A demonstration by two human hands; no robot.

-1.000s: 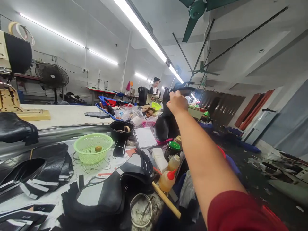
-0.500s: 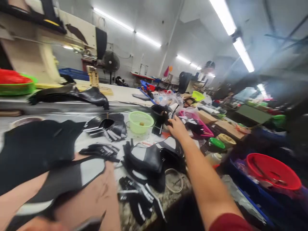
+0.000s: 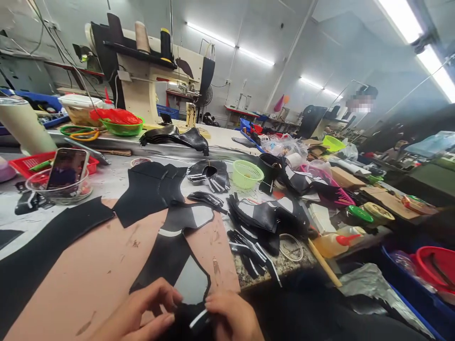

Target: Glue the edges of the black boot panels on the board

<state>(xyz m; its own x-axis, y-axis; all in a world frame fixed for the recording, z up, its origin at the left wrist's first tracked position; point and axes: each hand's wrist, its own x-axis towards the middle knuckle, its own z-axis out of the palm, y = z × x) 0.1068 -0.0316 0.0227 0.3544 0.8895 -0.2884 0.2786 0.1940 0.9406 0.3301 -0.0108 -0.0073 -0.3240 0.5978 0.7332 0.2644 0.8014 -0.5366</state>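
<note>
My right hand (image 3: 236, 315) is closed on a small black piece with a white stripe (image 3: 199, 319), low at the front of the bench. Beside it, my left hand (image 3: 145, 310) has its thumb and forefinger apart and curved, close to the same piece. Just beyond my fingers lies a black cut panel with a pale grey patch (image 3: 194, 279), and a similar panel (image 3: 188, 218) is behind it. Both rest on a pinkish board (image 3: 106, 255). To the right are a stack of black and grey panels (image 3: 263, 213) and several black strips with white stripes (image 3: 252, 251).
A light green basket (image 3: 248, 174) stands mid-bench near black panels (image 3: 152, 189). A phone (image 3: 67, 168) leans in a clear bowl (image 3: 59, 189) at left. Behind is a sewing machine (image 3: 138, 90). At right are a yellowish bottle (image 3: 330, 244) and a blue crate (image 3: 394, 274).
My right hand has come back from the far items to the front and now grips the striped black piece. My left hand has come into clear view beside it. The view has swung left.
</note>
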